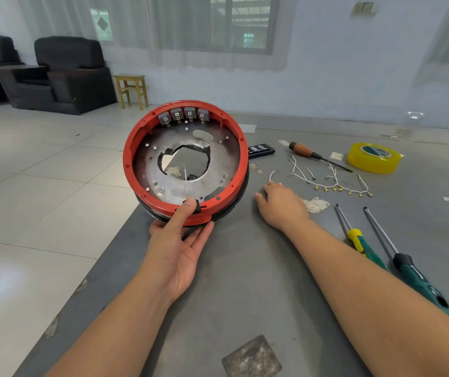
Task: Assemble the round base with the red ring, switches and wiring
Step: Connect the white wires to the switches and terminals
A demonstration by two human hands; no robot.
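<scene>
Your left hand (175,240) grips the round base (186,161) at its near rim, tilting its open face toward you; your right hand (283,205) lies relaxed beside it, fingertips touching a white wire (272,175).

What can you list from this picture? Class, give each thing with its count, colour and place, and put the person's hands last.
round base: one, red ring on metal plate, tilted at table's left edge
switches: four, grey, inside ring's far side
wiring: one loose bundle, white, table right of base
tape roll: one, yellow, far right
screwdrivers: three, one brown-handled near tape, two green-handled at right
armchairs: two, black, far left
stool: one, yellow, by wall
left hand: holds base's near rim
right hand: flat on table, reaching toward wiring
</scene>
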